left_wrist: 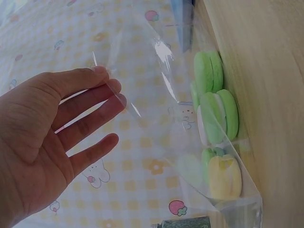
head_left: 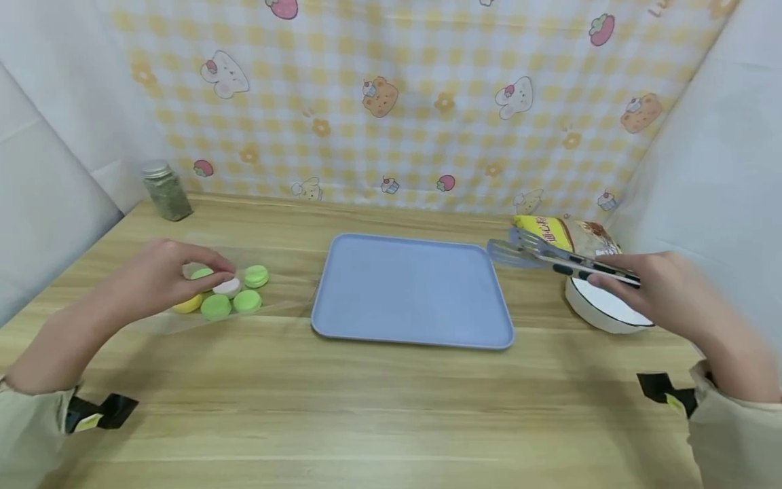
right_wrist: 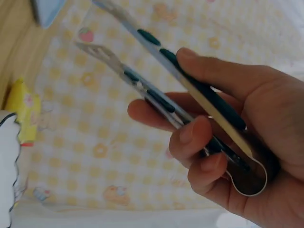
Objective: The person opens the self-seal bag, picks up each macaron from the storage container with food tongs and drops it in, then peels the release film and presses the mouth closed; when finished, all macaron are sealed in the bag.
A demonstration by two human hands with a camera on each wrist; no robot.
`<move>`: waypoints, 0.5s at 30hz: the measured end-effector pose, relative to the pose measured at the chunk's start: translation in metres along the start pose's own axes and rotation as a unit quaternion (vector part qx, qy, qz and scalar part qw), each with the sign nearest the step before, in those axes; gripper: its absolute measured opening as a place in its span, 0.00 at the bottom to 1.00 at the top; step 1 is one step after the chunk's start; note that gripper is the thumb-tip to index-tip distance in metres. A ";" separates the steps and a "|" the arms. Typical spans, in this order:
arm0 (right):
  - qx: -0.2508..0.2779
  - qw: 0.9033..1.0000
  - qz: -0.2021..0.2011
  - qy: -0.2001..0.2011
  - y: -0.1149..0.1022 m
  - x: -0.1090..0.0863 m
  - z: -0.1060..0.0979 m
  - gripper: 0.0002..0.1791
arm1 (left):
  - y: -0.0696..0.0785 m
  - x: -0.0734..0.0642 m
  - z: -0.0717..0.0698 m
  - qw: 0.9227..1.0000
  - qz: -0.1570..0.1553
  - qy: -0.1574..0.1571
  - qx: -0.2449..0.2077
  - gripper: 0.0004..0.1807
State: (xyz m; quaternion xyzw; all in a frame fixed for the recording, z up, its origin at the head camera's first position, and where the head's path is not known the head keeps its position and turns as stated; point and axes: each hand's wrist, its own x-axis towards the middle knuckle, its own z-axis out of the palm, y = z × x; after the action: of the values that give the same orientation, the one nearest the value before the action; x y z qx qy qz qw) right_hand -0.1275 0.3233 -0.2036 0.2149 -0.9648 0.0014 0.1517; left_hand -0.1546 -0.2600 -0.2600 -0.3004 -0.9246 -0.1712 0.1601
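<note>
In the head view my left hand [head_left: 157, 277] is over a clear plastic bag [left_wrist: 164, 52] on the left side of the table. Its thumb and fingertips pinch the bag's upper film in the left wrist view. Inside lie several green macarons [head_left: 247, 301], a yellow one [head_left: 187, 303] and a pale pinkish one [head_left: 227, 288]. On the right, my right hand [head_left: 662, 288] grips serving tongs [right_wrist: 190, 90] by their dark-inlaid handles. The tongs' arms stand apart with nothing between them, their heads pointing left near the blue tray's [head_left: 412, 292] right edge.
A white bowl [head_left: 601, 307] with a dark rim stands below the tongs. Behind it lies a yellow-and-brown food packet [head_left: 586, 234]. At the back left is a lidded jar [head_left: 167, 193] of dried green herbs. A checked curtain [head_left: 415, 102] hangs behind the wooden table [head_left: 391, 414].
</note>
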 end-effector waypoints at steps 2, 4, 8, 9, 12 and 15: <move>-0.010 0.999 0.022 -0.029 0.009 0.003 0.002 0.19 | -0.001 -0.002 0.001 1.000 0.000 0.002 0.002 0.09; -0.011 0.998 0.036 -0.054 0.015 0.007 0.006 0.20 | -0.002 -0.003 0.002 1.000 0.001 0.005 0.004 0.09; -0.012 0.995 0.056 -0.081 0.020 0.012 0.014 0.20 | -0.003 -0.003 0.002 1.000 0.002 0.009 0.000 0.09; -0.013 0.994 0.061 -0.084 0.020 0.013 0.016 0.20 | -0.003 -0.003 0.002 1.000 0.001 0.009 0.000 0.09; -0.018 0.994 0.065 -0.082 0.022 0.014 0.022 0.15 | -0.002 -0.001 0.002 1.000 -0.001 0.007 -0.001 0.09; -0.020 0.995 0.062 -0.077 0.023 0.015 0.027 0.13 | -0.002 0.000 0.002 1.000 -0.004 0.004 0.000 0.09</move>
State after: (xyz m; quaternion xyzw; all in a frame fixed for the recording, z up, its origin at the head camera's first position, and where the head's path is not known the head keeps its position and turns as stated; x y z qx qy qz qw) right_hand -0.1578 0.3365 -0.2238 0.1510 -0.9849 -0.0255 0.0807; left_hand -0.1562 -0.2607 -0.2617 -0.2963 -0.9250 -0.1728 0.1632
